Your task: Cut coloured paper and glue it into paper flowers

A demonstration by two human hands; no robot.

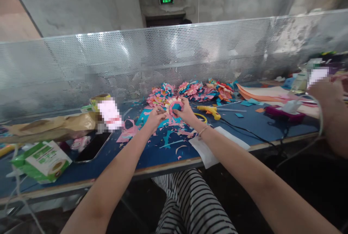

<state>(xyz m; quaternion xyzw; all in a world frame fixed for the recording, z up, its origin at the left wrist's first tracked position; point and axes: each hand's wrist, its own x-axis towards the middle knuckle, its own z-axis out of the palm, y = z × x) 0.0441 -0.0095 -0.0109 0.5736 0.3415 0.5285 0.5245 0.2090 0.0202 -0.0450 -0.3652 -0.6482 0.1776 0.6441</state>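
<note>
A round paper flower (pixel 177 106), with a blue centre, a pink ring and pale petals along its top and left edge, is held above the table. My right hand (pixel 188 113) grips it from the right, thumb across the front and fingers behind. At its left edge, my left hand (pixel 156 118) is closed in a pinch; whatever lies between those fingertips is too small to make out. Paper scraps (pixel 169 138) in blue and pink lie scattered beneath both hands. Just behind them sit several finished-looking fringed paper flowers (pixel 191 89) in pink, blue and red.
A yellow glue gun (pixel 210 111) with a black cord lies right of my hands. White paper (pixel 231 140) overhangs the table's front edge. At left are a phone (pixel 94 147), a green box (pixel 42 161) and brown paper (pixel 54 127). A perforated metal screen (pixel 130 63) closes the back; another person's arm (pixel 331 114) reaches in at right.
</note>
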